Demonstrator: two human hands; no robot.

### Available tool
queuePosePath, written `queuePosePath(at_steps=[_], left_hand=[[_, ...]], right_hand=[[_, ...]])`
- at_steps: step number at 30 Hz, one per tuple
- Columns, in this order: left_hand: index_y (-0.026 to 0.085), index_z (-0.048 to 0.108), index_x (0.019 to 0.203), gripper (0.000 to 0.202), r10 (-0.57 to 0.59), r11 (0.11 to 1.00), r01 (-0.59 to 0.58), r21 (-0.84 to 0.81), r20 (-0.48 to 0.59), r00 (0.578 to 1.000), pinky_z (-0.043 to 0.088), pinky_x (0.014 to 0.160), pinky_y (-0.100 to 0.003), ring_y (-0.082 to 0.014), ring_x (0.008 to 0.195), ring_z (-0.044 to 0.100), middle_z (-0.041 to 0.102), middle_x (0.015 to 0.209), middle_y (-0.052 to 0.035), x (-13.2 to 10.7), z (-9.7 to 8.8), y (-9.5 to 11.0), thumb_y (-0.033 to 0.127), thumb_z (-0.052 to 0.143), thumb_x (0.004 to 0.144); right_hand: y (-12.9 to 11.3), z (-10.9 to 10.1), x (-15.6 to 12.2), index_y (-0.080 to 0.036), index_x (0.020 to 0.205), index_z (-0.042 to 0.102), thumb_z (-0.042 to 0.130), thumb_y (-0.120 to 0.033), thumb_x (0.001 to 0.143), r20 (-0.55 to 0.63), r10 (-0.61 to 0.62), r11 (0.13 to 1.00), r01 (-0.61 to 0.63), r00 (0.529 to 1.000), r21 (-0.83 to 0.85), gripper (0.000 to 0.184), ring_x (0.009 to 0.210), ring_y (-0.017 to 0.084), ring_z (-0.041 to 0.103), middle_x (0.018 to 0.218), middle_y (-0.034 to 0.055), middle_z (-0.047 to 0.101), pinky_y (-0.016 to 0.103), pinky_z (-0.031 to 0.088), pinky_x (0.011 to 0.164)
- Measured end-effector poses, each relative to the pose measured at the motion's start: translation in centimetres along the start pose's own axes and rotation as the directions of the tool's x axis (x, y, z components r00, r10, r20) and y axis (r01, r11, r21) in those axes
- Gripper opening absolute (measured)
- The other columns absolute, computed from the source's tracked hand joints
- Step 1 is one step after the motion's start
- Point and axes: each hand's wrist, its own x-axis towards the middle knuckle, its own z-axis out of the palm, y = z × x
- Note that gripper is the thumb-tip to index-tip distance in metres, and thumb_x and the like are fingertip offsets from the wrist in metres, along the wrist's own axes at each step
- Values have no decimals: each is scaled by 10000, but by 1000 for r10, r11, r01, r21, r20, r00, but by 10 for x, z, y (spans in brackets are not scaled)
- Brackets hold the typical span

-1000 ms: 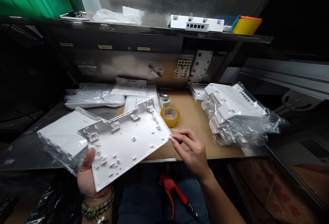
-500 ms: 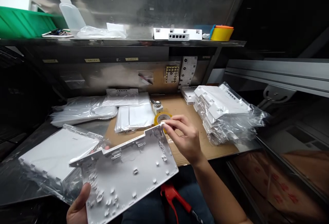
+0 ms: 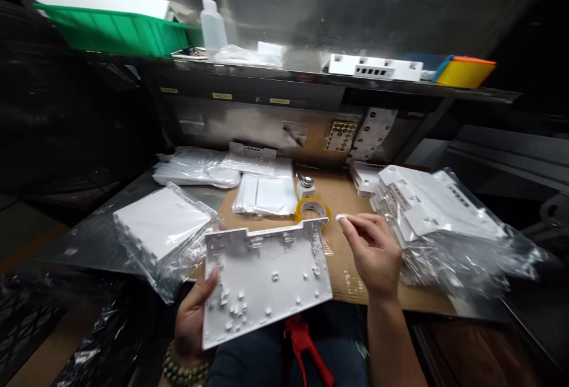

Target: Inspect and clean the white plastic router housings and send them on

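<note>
My left hand grips a white plastic housing shell by its left edge, thumb on the inner face. The shell is tilted, with its moulded posts and clips towards me. To the right of the shell, my right hand pinches a small white piece between thumb and forefinger; it looks soft, but its kind is unclear. The hand is apart from the shell's top right corner. Just behind that corner lies a roll of yellow tape on the cardboard.
Bagged white housings lie at left and in a stack at right. Plastic bags and a pump-top bottle stand behind. A green bin and squeeze bottle occupy the shelf. A red air gun is below the shell.
My right hand has drawn away from the shell's corner, still pinching the white piece. The shell has become more level. The whole view has shifted, with surroundings now further right.
</note>
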Motion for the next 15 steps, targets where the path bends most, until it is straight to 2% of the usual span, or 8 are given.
queuePosePath(at_steps=[3, 5, 8, 11, 15], left_hand=[[500, 465, 1505, 619, 116, 987, -97, 128, -157, 981, 280, 1276, -478, -292, 1456, 464, 591, 1520, 39, 2, 24, -15, 222, 607, 970], [513, 563, 1423, 584, 187, 961, -147, 234, -160, 969, 287, 1282, -437, -274, 1476, 449, 538, 1567, 83, 5, 43, -28, 198, 668, 943], [452, 656, 1337, 475, 273, 900, -219, 377, -95, 957, 291, 1287, -427, -287, 1509, 407, 464, 1625, 74, 9, 66, -45, 212, 709, 930], [441, 646, 1343, 452, 306, 855, -260, 449, -31, 952, 298, 1282, -427, -289, 1522, 385, 450, 1636, 63, 11, 75, -54, 245, 708, 941], [422, 631, 1359, 453, 346, 813, -271, 515, -53, 937, 266, 1289, -408, -280, 1530, 368, 448, 1638, 53, 12, 82, -58, 279, 718, 937]], right_hand=[[-37, 6, -2, -248, 1018, 780, 746, -180, 912, -17, -99, 990, 100, 995, 97, 130, 886, 181, 661, 957, 33, 665, 337, 564, 741], [-66, 13, -5, -265, 1065, 768, 728, -127, 914, 40, -163, 972, 153, 986, 180, 209, 906, 185, 664, 984, 37, 661, 357, 577, 783], [-97, 23, -10, -274, 1132, 744, 714, -102, 917, 99, -250, 944, 220, 963, 246, 277, 929, 194, 679, 1021, 45, 671, 374, 597, 836], [-100, 27, -11, -262, 1122, 743, 717, -96, 914, 102, -279, 942, 251, 955, 223, 268, 913, 187, 686, 1009, 42, 679, 354, 600, 843], [-91, 22, -14, -266, 1096, 750, 720, -75, 907, 36, -222, 957, 211, 974, 201, 271, 909, 185, 670, 989, 36, 662, 349, 591, 822]])
